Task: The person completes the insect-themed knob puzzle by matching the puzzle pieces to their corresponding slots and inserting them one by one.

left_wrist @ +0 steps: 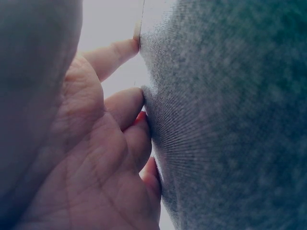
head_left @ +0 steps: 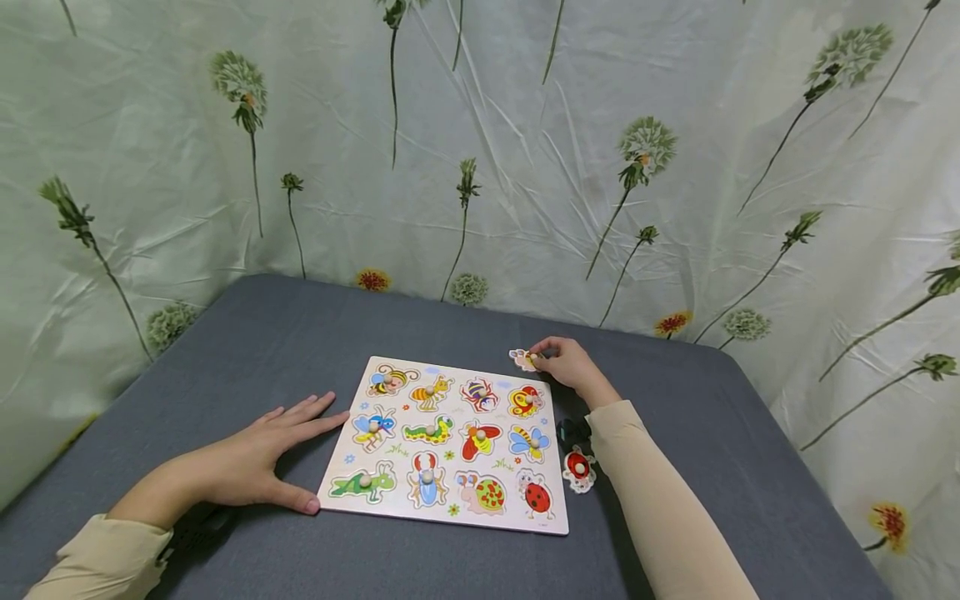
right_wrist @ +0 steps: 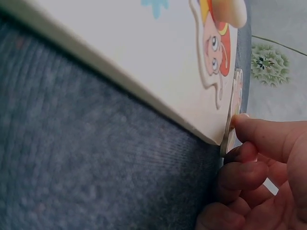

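Observation:
A wooden peg puzzle board (head_left: 465, 375) with printed insects lies flat on the table, most of its pictures bearing round knobs. Beyond its back right corner, my right hand (head_left: 572, 367) pinches a small pale pink and yellow puzzle piece (head_left: 522, 360) between thumb and fingers. The right wrist view shows that puzzle piece (right_wrist: 238, 84) nearly edge-on, close to the board's corner. On the left, my left hand (head_left: 251, 458) rests with fingers spread, forefinger and thumb touching the board's left edge. A red ladybug piece (head_left: 578, 471) with a knob lies just right of the board.
A dark grey cloth covers the table (head_left: 300, 325). Behind it hangs a pale curtain (head_left: 525, 183) printed with dandelions. A small black object (head_left: 573, 433), partly hidden by the right sleeve, shows near the board's right edge.

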Tool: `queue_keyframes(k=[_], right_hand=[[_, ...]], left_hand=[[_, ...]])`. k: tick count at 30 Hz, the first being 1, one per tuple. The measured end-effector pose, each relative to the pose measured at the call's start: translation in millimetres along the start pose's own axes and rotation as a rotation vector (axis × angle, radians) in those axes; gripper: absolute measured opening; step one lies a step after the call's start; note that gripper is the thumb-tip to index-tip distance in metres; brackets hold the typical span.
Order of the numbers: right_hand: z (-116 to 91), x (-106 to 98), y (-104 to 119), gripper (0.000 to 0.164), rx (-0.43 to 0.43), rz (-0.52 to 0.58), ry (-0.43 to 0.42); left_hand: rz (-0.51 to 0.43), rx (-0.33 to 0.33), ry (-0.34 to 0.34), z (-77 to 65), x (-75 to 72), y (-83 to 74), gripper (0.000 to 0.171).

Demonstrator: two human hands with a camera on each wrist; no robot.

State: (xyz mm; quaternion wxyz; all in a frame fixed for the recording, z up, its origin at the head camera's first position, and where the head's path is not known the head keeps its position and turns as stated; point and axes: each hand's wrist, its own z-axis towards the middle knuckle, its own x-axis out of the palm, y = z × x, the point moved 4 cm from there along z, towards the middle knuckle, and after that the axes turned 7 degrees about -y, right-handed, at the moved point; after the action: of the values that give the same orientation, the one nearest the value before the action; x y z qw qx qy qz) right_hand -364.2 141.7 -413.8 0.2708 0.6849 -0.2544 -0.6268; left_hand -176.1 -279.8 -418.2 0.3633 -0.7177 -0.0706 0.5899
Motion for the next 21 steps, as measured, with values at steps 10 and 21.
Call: queue_keyframes(k=[10, 21], right_hand=[[0.2, 0.2, -2.0, 0.02, 0.005, -0.005, -0.018], [2.3, -1.4, -6.8, 0.022, -0.024, -0.002, -0.034]], left_hand=[[-0.014, 0.032, -0.013, -0.8, 0.4, -0.3, 0.112], [0.007, 0.024, -0.018, -0.3, 1.5, 1.9, 0.112]])
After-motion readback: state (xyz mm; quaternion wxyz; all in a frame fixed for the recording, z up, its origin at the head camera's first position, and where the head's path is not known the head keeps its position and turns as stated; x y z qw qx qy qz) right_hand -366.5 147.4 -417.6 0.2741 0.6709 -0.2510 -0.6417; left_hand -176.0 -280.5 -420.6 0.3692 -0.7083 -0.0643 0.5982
